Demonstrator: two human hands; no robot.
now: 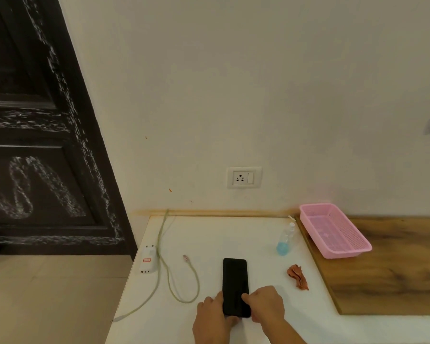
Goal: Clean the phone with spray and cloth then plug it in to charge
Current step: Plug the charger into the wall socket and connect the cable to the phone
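A black phone lies flat, screen dark, on the white table. My left hand grips its near left edge and bottom corner. My right hand holds its near right edge, thumb on the screen. A small clear spray bottle with blue liquid stands to the right behind the phone. A crumpled orange-brown cloth lies right of the phone. A white charger adapter rests at the table's left edge, with a pale cable looping to a plug end. A wall socket sits above the table.
A pink plastic basket sits at the back right on a wooden board. A dark door stands at the left, with floor below it. The table's left edge drops off beside the adapter.
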